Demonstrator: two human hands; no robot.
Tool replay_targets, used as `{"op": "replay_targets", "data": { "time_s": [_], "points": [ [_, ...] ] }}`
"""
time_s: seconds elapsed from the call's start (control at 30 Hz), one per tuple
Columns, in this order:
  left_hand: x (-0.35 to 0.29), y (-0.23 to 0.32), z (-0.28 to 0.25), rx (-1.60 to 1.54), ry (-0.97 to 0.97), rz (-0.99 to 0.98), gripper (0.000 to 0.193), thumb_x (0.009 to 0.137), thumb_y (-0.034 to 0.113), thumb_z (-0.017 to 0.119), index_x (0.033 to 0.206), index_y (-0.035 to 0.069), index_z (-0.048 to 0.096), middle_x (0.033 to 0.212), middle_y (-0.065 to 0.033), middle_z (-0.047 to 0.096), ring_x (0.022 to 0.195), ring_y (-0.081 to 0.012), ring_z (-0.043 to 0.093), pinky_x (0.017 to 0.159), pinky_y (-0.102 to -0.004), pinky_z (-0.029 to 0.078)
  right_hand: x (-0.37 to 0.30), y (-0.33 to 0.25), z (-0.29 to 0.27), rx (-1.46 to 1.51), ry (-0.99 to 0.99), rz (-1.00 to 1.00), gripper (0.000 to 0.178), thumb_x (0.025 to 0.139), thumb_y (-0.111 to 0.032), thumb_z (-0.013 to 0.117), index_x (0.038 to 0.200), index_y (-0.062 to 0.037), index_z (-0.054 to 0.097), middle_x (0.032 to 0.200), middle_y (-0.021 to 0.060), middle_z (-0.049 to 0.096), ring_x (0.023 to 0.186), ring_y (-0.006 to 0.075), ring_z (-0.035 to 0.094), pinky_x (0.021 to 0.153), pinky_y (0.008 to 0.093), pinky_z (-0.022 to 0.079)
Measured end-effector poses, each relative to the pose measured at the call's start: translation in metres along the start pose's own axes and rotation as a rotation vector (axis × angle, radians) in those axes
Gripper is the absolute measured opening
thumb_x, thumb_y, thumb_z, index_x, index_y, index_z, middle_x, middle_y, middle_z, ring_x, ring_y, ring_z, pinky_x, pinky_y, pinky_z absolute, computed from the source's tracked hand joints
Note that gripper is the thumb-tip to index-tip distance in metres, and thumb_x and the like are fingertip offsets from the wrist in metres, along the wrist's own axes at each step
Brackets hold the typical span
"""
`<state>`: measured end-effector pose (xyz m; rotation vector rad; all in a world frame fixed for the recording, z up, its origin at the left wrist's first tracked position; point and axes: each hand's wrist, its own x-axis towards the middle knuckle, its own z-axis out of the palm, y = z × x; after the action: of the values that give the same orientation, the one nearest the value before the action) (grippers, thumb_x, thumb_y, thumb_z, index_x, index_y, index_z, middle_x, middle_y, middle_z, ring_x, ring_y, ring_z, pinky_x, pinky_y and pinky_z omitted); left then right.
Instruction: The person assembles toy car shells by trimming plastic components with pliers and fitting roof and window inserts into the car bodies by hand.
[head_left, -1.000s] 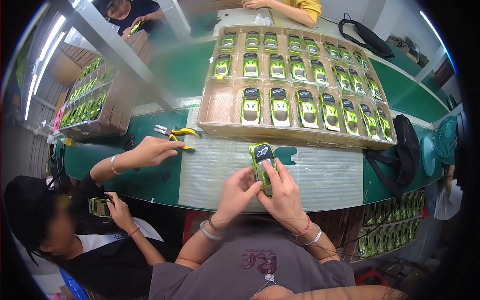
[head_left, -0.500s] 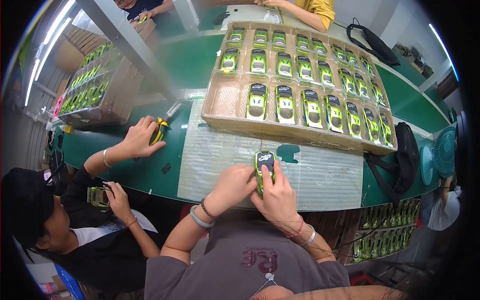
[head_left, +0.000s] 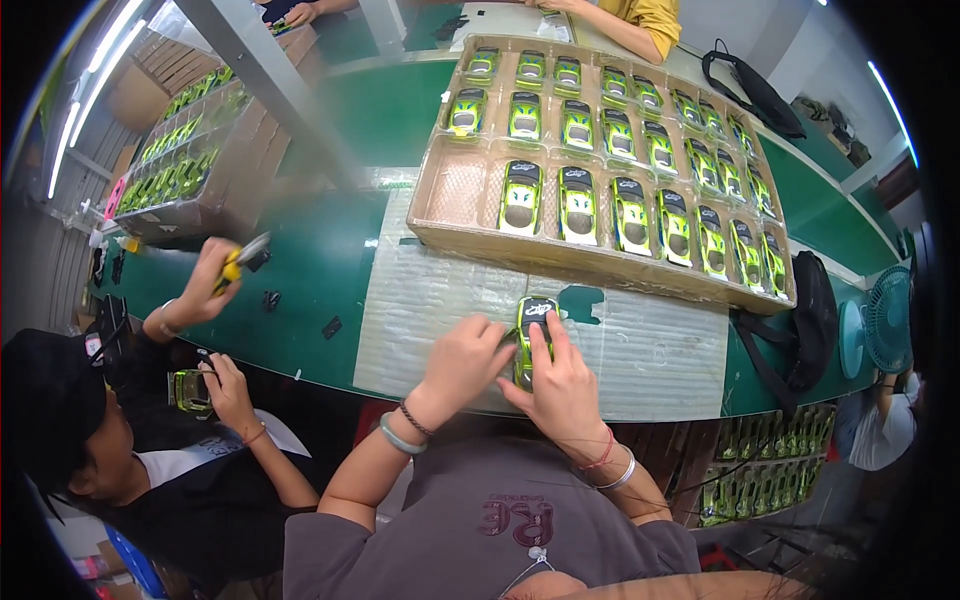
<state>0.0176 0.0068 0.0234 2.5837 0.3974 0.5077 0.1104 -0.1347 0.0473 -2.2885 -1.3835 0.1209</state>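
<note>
A green-and-black toy car body [head_left: 536, 311] is over the pale mat [head_left: 420, 320], by the green table's [head_left: 325, 275] near edge; the right hand [head_left: 562, 388], fingers half-curled, grips it; the left hand [head_left: 462, 370], loosely curled, is at its left side, any grip there indiscernible; beyond, a partitioned carton [head_left: 600, 264] holds similar bodies [head_left: 577, 182]; a co-worker's hand [head_left: 207, 276] grips yellow-handled pliers [head_left: 233, 268] near the table's left end.

Tube lights [head_left: 893, 113] glow above a green workbench [head_left: 320, 245], a ribbed grey wall [head_left: 52, 262] at left.
</note>
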Motion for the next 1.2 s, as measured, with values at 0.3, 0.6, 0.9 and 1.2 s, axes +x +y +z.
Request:
{"op": "replay_targets", "data": {
  "time_s": [0.3, 0.6, 0.9, 1.2],
  "points": [
    [0.006, 0.002, 0.017, 0.000, 0.035, 0.016, 0.008, 0.080, 0.006, 0.064, 0.078, 0.002, 0.058, 0.072, -0.0130, 0.055, 0.068, -0.0325, 0.058, 0.061, -0.0414, 0.049, -0.003, 0.004, 0.001, -0.013, -0.002, -0.042, 0.085, 0.065, -0.046, 0.081, 0.127, 0.0048, 0.052, 0.134, 0.0266, 0.047, 0.094, 0.0325, 0.062, 0.073, 0.0372, 0.056],
    [0.006, 0.004, 0.019, 0.071, 0.085, 0.051, 0.006, 0.079, 0.005, 0.063, 0.078, 0.003, 0.058, 0.073, -0.0129, 0.055, 0.068, -0.0323, 0.058, 0.061, -0.0412, 0.049, -0.003, 0.004, -0.007, 0.011, -0.005, -0.115, 0.099, 0.060, -0.051, 0.081, 0.129, 0.0097, 0.044, 0.131, 0.0329, 0.044, 0.082, 0.0317, 0.062, 0.066, 0.0338, 0.055],
    [0.004, 0.002, 0.008, -0.033, 0.034, 0.014, 0.009, 0.084, 0.009, 0.062, 0.082, 0.002, 0.057, 0.080, -0.0129, 0.054, 0.078, -0.0315, 0.057, 0.069, -0.0404, 0.048, -0.012, 0.008, -0.021, 0.039, -0.189, -0.185, 0.099, 0.064, -0.049, 0.081, 0.133, 0.0095, 0.042, 0.130, 0.0364, 0.043, 0.104, 0.0408, 0.058, 0.084, 0.0398, 0.052],
    [0.012, -0.006, 0.010, -0.067, -0.005, 0.067, 0.006, 0.077, 0.006, 0.064, 0.080, 0.001, 0.061, 0.074, -0.0140, 0.057, 0.070, -0.0335, 0.059, 0.062, -0.0409, 0.050, -0.014, 0.009, -0.013, 0.052, -0.119, -0.200, 0.092, 0.067, -0.047, 0.080, 0.132, 0.0083, 0.045, 0.126, 0.0338, 0.047, 0.096, 0.0378, 0.060, 0.081, 0.0392, 0.051]
  ]
}}
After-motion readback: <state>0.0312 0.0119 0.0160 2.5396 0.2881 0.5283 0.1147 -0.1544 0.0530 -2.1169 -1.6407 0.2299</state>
